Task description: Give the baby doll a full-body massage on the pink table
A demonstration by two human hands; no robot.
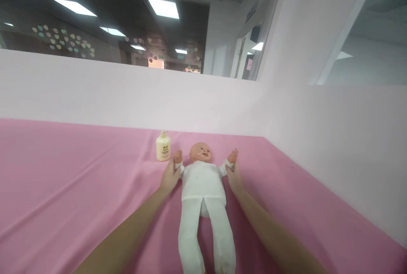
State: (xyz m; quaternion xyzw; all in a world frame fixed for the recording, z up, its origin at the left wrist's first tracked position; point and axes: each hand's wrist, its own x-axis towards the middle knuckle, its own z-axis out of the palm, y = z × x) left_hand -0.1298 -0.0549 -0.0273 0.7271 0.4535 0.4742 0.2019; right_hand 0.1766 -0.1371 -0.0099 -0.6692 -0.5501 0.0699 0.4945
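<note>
A baby doll (203, 183) in a white top and white trousers lies face up, its head toward the wall and both arms out to the sides. My left hand (170, 176) is closed around the doll's forearm on the left of the picture, just below its small hand. On the other side, my right hand (234, 176) grips the opposite forearm at the white cuff. Some of my fingers are hidden behind the doll's sleeves. Close to my left hand, a cream-coloured pump bottle (163, 147) with dark print stands upright.
Under the doll spreads a pink sheet (95, 172) with a few wrinkles. White walls (127, 96) border it at the back and right. Above the back wall, a window (127, 23) shows ceiling lights and heart-shaped decorations.
</note>
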